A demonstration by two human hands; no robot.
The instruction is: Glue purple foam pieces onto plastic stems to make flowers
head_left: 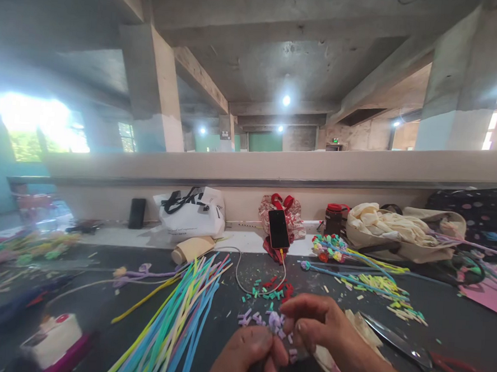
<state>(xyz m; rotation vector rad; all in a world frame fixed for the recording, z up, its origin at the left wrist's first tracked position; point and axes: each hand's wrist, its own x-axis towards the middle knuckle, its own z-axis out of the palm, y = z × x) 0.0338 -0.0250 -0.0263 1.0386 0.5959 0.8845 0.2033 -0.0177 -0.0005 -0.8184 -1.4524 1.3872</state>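
Working hands above littered black tabletop, concrete beams.

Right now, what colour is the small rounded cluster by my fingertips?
The small rounded cluster is pale purple; the head view, the only one here, shows it best.

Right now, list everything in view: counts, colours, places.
Sticks: many, mixed colours, front left
Snippets: many, mixed colours, centre and right
Flowers: several, mixed colours, back right
Cluster: one, lilac, front centre
Scissors: one, silver, red and yellow, right
Phone: one, black, centre
Cable: one, pale, below phone
Bags: three, white, red-patterned, cream, back
Bottle: one, dark, back right
Roll: one, beige, back left
Slab: one, black, back left
Sheet: one, pink, far right
Table: one, black, foreground
Lights: several, white, ceiling
Left hand: one, bare, front centre
Right hand: one, bare, front centre
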